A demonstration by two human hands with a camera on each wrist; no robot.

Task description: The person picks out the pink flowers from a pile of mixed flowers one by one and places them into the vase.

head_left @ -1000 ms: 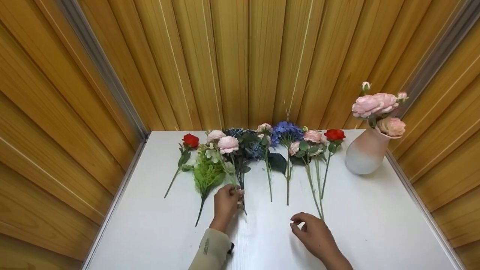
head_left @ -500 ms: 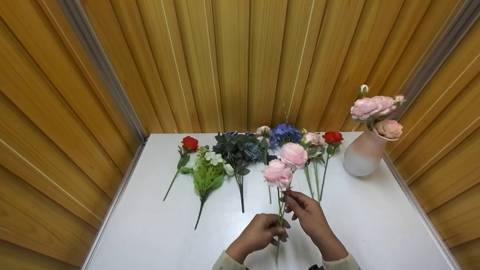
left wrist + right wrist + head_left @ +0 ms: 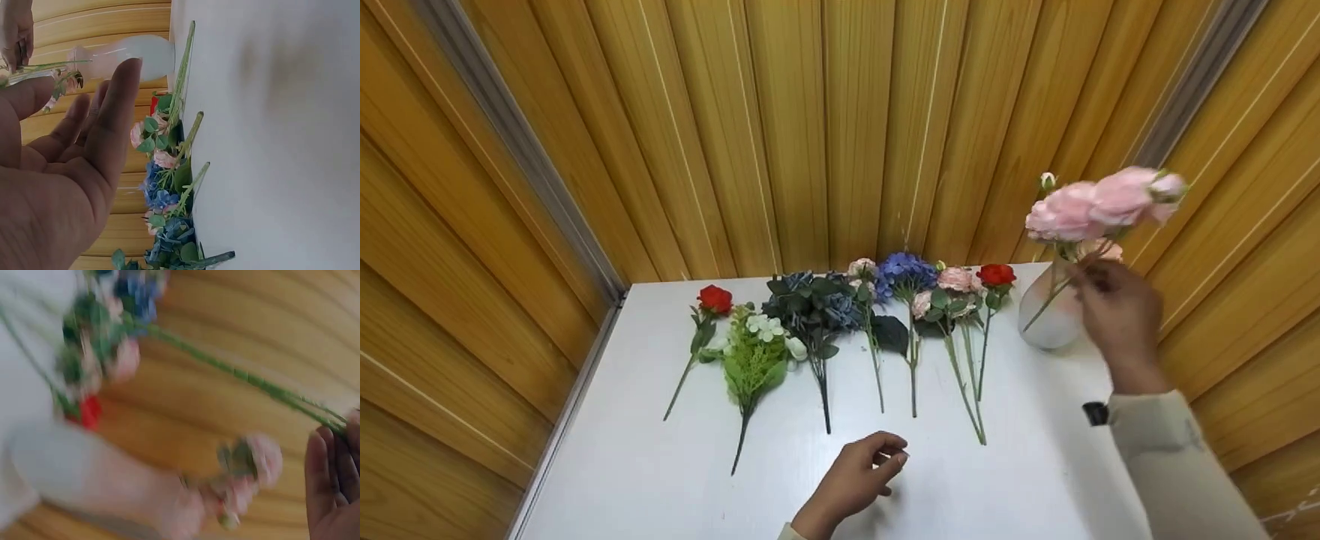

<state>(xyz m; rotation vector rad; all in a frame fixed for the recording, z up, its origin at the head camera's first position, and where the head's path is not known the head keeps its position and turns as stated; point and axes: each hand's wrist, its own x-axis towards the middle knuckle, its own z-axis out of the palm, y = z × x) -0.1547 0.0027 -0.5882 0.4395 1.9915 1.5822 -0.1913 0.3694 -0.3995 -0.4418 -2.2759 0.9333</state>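
Your right hand (image 3: 1121,315) pinches green stems (image 3: 247,377) near the vase (image 3: 1054,330); left hand (image 3: 855,476) relaxed, nothing held; best raise stems upright above it, lower gently.

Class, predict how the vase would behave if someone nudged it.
The vase might tip if nudged high, since pink flowers rise above its narrow neck. It could feel slippery, its sides looking smooth. Its frosted, glass-like look hints at fragility.

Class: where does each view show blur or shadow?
Right wrist: blur smears the vase and red flower. Left wrist: sharper, with soft dark patches on the table. Head: right hand and its pink flowers slightly blurred; faint shadow beside the left hand.
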